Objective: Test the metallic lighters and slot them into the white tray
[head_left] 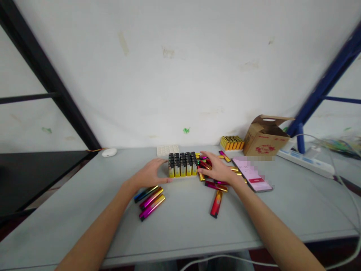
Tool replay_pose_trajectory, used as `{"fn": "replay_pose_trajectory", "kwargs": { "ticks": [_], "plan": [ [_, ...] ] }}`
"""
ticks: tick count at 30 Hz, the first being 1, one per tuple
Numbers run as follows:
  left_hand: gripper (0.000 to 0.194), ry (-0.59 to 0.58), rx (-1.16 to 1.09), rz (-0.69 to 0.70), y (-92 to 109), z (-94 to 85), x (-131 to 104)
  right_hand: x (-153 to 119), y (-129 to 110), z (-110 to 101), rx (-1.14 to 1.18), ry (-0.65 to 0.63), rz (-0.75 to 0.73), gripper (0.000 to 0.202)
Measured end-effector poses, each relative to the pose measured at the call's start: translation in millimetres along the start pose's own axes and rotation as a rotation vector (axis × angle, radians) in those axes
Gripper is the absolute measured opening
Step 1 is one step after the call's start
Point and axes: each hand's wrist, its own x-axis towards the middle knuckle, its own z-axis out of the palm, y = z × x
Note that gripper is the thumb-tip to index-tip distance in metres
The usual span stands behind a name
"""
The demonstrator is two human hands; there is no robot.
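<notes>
A block of upright lighters (182, 165) with black tops and yellow-clear bodies stands in a white tray in the middle of the table. My left hand (153, 174) is at the block's left end, thumb and fingers spread, with nothing held. On the right side, my right hand (214, 168) has its thumb and fingers apart near the block's end; whether it touches the block I cannot tell. Several shiny loose lighters lie under and around it, among them a red lighter (216, 204). Closer to my left forearm lie three metallic lighters, including a magenta-gold lighter (152, 207).
Behind the block lies a white tray with holes (167, 150). A set of orange lighters (232, 143) and an open cardboard box (262, 141) stand at the back right. A phone (252, 175), a power strip (306, 162) and a white case (109, 152) are on the table (180, 222).
</notes>
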Motion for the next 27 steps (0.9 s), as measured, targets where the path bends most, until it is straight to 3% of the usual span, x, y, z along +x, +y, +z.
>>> {"fn": "replay_pose_trajectory", "kwargs": {
  "ticks": [5, 13, 17, 20, 23, 27],
  "plan": [
    [0.080, 0.025, 0.030, 0.026, -3, 13.3, 2, 1, -8, 12, -0.043, -0.086, -0.069, 0.088],
    [0.092, 0.036, -0.046, 0.011, -8, 23.8, 5, 3, -10, 19, -0.139, -0.113, -0.057, 0.079],
    [0.101, 0.041, -0.088, -0.013, -9, 24.4, 6, 2, -10, 18, -0.121, -0.115, -0.075, 0.080],
    [0.100, 0.049, -0.110, -0.004, -9, 24.1, 8, 3, -8, 16, -0.073, -0.121, -0.098, 0.069],
    [0.103, 0.041, -0.125, -0.003, -10, 24.6, 9, 4, -4, 12, -0.026, -0.072, -0.062, 0.052],
    [0.108, 0.032, -0.117, -0.002, -13, 27.2, 8, 6, 2, 8, -0.006, 0.049, -0.013, 0.044]
  ]
}}
